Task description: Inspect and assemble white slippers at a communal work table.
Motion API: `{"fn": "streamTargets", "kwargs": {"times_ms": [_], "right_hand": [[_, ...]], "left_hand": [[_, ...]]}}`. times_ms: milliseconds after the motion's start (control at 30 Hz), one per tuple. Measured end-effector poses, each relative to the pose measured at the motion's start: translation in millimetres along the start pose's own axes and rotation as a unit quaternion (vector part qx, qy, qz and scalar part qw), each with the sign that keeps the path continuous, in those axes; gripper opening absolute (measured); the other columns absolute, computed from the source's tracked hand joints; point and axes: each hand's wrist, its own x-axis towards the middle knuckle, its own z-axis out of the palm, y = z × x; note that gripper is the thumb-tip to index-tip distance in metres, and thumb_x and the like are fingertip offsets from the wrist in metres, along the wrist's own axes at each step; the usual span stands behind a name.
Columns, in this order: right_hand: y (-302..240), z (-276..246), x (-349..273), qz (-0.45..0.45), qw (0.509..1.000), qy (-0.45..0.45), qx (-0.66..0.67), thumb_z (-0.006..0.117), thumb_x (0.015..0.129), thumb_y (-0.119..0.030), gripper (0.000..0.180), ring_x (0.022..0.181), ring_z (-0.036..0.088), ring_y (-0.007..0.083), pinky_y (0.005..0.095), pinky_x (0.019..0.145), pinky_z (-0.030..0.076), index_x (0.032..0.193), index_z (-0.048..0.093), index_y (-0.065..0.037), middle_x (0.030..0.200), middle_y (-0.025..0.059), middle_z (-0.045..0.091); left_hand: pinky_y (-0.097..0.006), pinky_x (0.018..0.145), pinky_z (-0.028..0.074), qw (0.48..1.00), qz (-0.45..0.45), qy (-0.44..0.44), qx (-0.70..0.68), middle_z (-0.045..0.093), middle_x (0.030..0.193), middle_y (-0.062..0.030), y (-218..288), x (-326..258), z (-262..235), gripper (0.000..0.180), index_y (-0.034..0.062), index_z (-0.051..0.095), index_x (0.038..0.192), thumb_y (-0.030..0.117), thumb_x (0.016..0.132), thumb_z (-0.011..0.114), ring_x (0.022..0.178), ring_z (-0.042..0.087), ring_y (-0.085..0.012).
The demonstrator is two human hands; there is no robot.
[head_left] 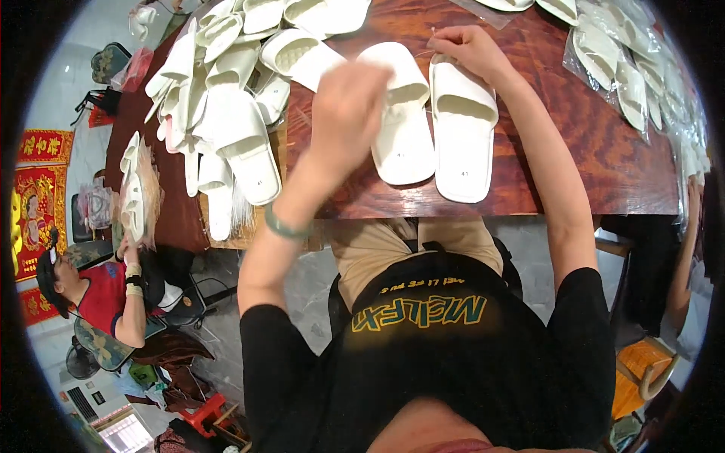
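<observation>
Two white slippers lie side by side on the reddish-brown wooden table in front of me, the left slipper (405, 147) and the right slipper (463, 155), toes pointing away from me. My left hand (349, 113) is smeared by motion over the inner edge of the left slipper's strap, so its fingers cannot be read. Beyond the toe of the right slipper, my right hand (470, 53) has its fingertips pinched together. A tiny thin thing seems to stick up from that pinch, too small to name.
A heap of white slippers (245, 143) covers the table's left side. Slippers in clear plastic bags (630, 83) lie at the far right. Left of me, a seated person in red (106, 298) holds slippers. Another person's arm (683, 257) shows at the right edge.
</observation>
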Motion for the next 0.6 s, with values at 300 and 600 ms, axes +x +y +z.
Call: {"fn": "streamTargets", "kwargs": {"times_ms": [300, 600], "right_hand": [[-32, 3, 6, 0.012, 0.997, 0.020, 0.069, 0.065, 0.083, -0.017, 0.017, 0.064, 0.058, 0.0095, 0.0250, 0.059, 0.046, 0.087, 0.068, -0.001, 0.073, 0.0036, 0.067], [-51, 30, -21, -0.218, 0.961, 0.153, -0.080, 0.063, 0.086, -0.016, 0.016, 0.070, 0.057, 0.0096, 0.0238, 0.058, 0.045, 0.094, 0.065, -0.002, 0.079, 0.0015, 0.061]], "left_hand": [[-0.026, 0.079, 0.045, 0.835, -0.298, -0.284, -0.366, 0.064, 0.103, -0.0069, -82, 56, 88, 0.028, 0.0013, 0.060, 0.113, 0.012, 0.086, 0.056, 0.091, 0.058, -0.0125], [-0.023, 0.076, 0.048, 0.734, -0.371, -0.304, -0.480, 0.065, 0.102, -0.0068, -110, 53, 89, 0.023, 0.0007, 0.064, 0.105, 0.014, 0.087, 0.059, 0.087, 0.060, -0.0115]]}}
